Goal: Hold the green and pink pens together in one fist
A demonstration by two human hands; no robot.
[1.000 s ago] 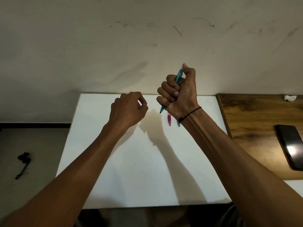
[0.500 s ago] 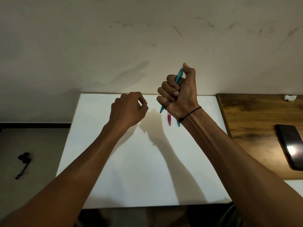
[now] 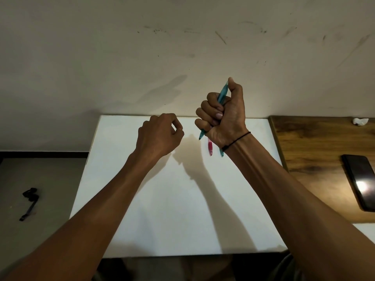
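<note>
Teal pen in R fist

R hand (image 3: 223, 116) fisted round teal pen (image 3: 222, 93), thumb on its top end, tip poking out below, held above white table (image 3: 162, 209). L hand (image 3: 160, 134) curled loosely, holds nothing. Pink pen (image 3: 210, 148) lies on table under R wrist. Phone (image 3: 361, 181) on wood desk (image 3: 308, 151).

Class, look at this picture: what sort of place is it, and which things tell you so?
Probably a home desk against a wall: a white tabletop, a dark phone on the brown wooden surface, and a teal pen in the right hand.

White table (image 3: 162, 220) – red pen (image 3: 210, 148), teal pen (image 3: 221, 154) lying on it
</note>
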